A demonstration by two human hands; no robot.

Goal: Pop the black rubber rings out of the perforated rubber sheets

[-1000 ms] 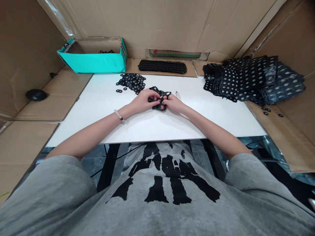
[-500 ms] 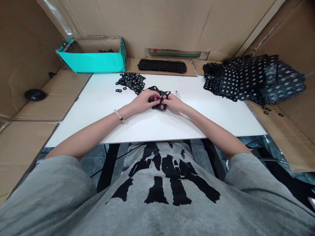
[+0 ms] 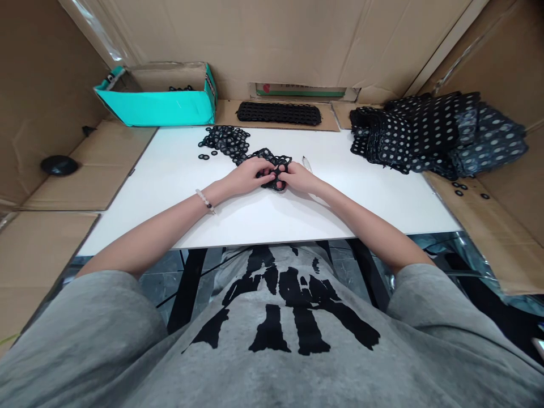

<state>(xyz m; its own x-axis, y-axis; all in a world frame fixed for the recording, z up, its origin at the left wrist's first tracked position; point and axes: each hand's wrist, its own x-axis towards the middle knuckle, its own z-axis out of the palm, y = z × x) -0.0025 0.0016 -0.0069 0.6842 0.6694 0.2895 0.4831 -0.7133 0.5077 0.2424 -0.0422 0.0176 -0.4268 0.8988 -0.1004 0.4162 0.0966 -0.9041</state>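
My left hand (image 3: 254, 174) and my right hand (image 3: 298, 177) meet over the white board (image 3: 263, 218). Between them is a black perforated rubber sheet (image 3: 278, 185), its holes and thin strips showing round my fingers. Both hands are closed on it, thumbs and fingertips pinching near its middle. Just behind my left hand lies a pile of small black rubber rings (image 3: 227, 140), with a few loose ones at its left. Close to the right hand rests a slim pen-like tool (image 3: 306, 164), partly hidden by that hand.
A turquoise box (image 3: 157, 107) with black pieces inside stands back left. A black perforated strip stack (image 3: 278, 113) lies along the back. Black sheets with round dots (image 3: 408, 136) are heaped at the right, near loose rings (image 3: 459, 193). Cardboard walls (image 3: 297, 45) enclose the area.
Fingers of both hands have shifted slightly on the black sheet, the right hand's fingertips moving a little to the left. The surroundings look the same.
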